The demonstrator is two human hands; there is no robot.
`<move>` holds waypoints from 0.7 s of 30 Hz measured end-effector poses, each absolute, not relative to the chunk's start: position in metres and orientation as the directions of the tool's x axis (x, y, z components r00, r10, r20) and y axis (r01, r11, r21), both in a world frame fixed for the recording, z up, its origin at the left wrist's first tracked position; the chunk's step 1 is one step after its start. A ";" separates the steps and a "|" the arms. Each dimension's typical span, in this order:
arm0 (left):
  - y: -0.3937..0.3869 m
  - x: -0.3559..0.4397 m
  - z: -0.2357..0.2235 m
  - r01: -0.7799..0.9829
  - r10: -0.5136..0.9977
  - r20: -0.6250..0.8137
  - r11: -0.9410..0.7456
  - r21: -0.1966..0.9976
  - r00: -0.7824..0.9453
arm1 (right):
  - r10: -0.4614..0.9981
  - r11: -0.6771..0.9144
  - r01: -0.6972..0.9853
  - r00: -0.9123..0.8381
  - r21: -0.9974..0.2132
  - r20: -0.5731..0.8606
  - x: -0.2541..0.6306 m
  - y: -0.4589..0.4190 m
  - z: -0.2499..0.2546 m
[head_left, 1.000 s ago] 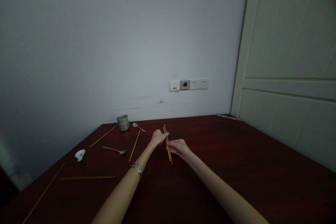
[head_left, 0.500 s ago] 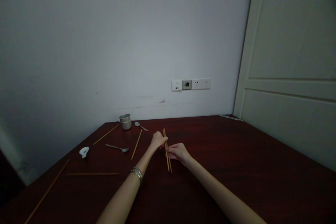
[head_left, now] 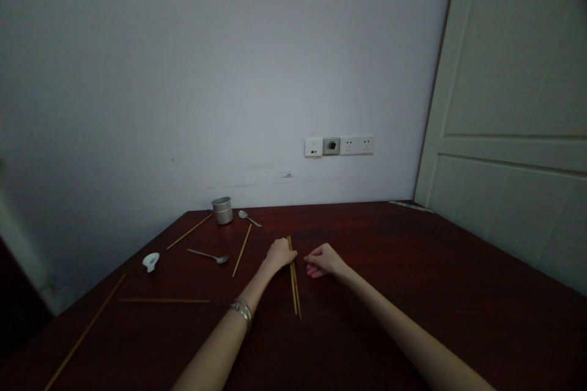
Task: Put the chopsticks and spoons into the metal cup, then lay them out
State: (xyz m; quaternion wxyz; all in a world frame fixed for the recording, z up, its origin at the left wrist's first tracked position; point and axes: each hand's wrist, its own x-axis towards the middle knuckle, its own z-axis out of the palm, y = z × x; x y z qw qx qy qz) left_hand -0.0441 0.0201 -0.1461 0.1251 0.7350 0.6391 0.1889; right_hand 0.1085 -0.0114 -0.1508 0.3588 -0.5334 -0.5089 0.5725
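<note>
Left hand (head_left: 280, 255): closed, thumb and fingers pinching two slim, light-brown wooden chopsticks (head_left: 293, 288) towards their far ends. Pair lies mid-view over the dark red wooden tabletop (head_left: 458, 269), pointing away from the wearer; near ends slightly spread and a little uneven. Whether they rest on the wood: cannot tell.

Right hand (head_left: 324, 261): fingers curled, just beside the pair but not touching it; nothing visible in it. Cannot tell if thumb and fingertip meet.

Handling, in my judgement: keep the left pinch firm across both sticks, since round wood may roll; steady the near ends before squaring them. Keep left forearm clear of the single yellowish wooden chopstick (head_left: 241, 250) nearby.
</note>
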 end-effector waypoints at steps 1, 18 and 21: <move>0.018 -0.043 -0.145 0.901 0.985 0.126 -0.157 0.404 0.115 | 0.953 -0.223 0.139 -0.175 -0.965 -0.246 0.110 -0.011 -0.151; 0.012 -0.044 -0.148 0.947 0.991 0.068 -0.128 0.294 0.113 | 0.953 -0.203 0.148 -0.197 -0.968 -0.230 0.119 -0.001 -0.149; 0.011 -0.043 -0.147 0.958 0.992 0.053 -0.122 0.259 0.112 | 0.949 -0.216 0.163 -0.198 -0.963 -0.247 0.120 0.001 -0.150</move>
